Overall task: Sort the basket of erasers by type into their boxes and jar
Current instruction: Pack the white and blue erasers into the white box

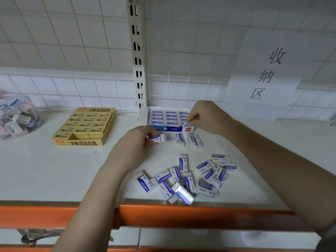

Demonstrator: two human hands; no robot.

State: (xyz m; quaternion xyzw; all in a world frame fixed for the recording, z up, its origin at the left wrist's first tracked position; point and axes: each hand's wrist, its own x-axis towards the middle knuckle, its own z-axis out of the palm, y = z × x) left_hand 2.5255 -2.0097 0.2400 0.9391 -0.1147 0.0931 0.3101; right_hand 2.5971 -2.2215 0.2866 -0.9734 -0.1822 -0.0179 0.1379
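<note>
A white and blue eraser box (171,128) stands at the back of the shelf, holding rows of blue-sleeved white erasers. My right hand (205,117) pinches one blue-sleeved eraser (188,124) over the box's front right corner. My left hand (135,142) grips another blue-sleeved eraser (157,138) just in front of the box. Two more erasers (189,140) lie beside it. A loose pile of several blue-sleeved erasers (183,179) lies near the shelf's front edge. A yellow 2B eraser box (85,142) sits to the left, one front slot showing a gap. A clear jar (16,115) of mixed erasers stands far left.
The white shelf (54,170) ends in an orange front rail (163,215). A slotted metal upright (139,51) rises behind the blue box. A paper sign with handwritten characters (267,75) hangs on the wire grid at the right.
</note>
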